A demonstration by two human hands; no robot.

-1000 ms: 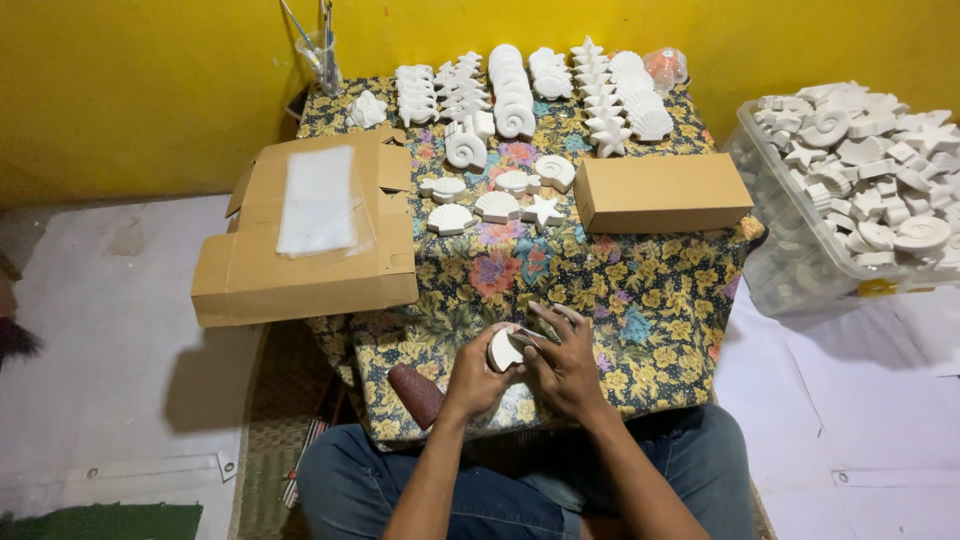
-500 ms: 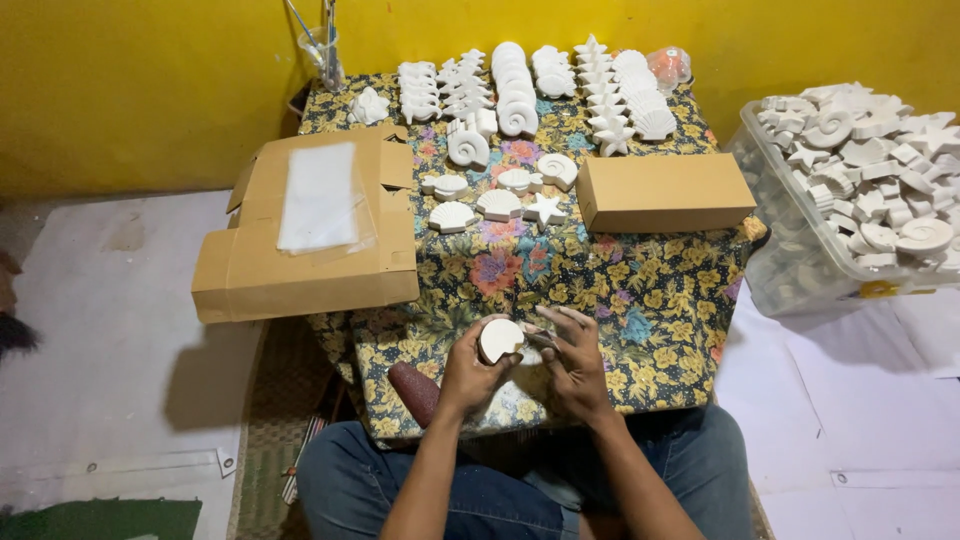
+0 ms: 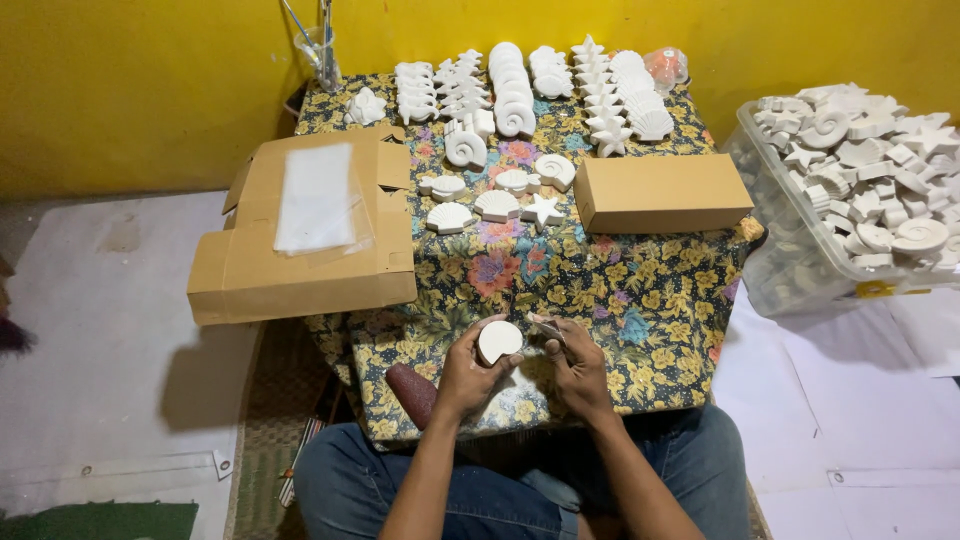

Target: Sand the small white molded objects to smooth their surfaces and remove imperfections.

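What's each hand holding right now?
Left hand: closed on a round white piece.
Right hand: pinching a small thin tool; kind cannot be told.

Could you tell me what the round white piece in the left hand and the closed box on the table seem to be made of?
Round white piece: probably plaster or unglazed clay, since it looks matte and chalky with no shine. Closed box: plain brown cardboard, dull and uncoated, with crisp folded edges.
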